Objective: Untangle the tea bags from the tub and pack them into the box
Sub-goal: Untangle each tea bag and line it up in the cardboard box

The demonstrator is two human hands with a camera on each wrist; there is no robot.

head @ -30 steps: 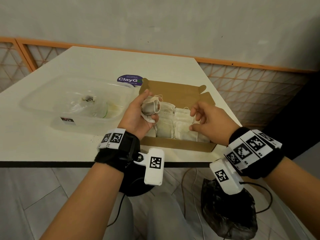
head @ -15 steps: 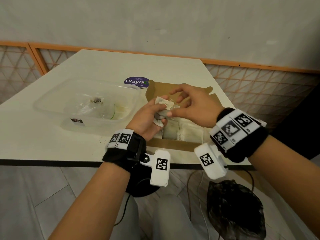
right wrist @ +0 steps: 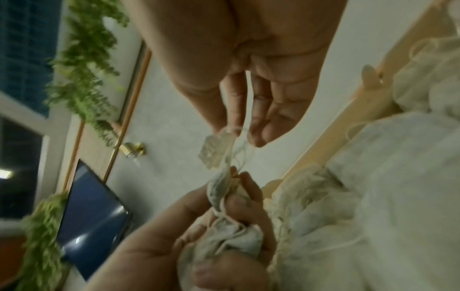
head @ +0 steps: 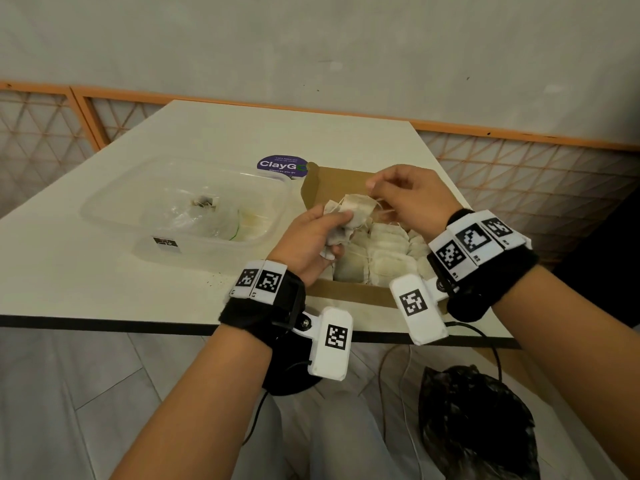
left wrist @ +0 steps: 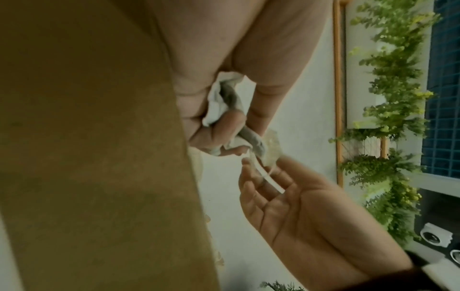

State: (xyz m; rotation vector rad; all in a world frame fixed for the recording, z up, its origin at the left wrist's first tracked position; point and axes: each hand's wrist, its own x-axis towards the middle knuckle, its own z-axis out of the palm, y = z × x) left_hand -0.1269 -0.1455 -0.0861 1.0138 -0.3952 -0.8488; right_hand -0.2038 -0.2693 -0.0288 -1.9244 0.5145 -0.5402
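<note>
My left hand (head: 320, 230) grips a tangled clump of tea bags (head: 341, 221) over the left side of the open cardboard box (head: 346, 292). Its fingers curl round the crumpled bags (left wrist: 224, 102). My right hand (head: 384, 195) pinches one pale tea bag (head: 358, 206) at its top edge, and strings run from it to the clump (right wrist: 224, 189). The box holds several packed tea bags (head: 384, 258). A clear plastic tub (head: 104, 216) stands left of the box with a plastic wrapper and a small scrap inside.
A purple round sticker (head: 281, 165) lies on the white table (head: 86, 278) behind the tub. The table's front edge runs just under my wrists. A black bag (head: 478, 420) and cables sit on the floor below. An orange-framed lattice rail borders the table.
My right hand came left from over the box to the clump, took one bag and is drawing it up and right. My left hand stayed in place, holding the clump.
</note>
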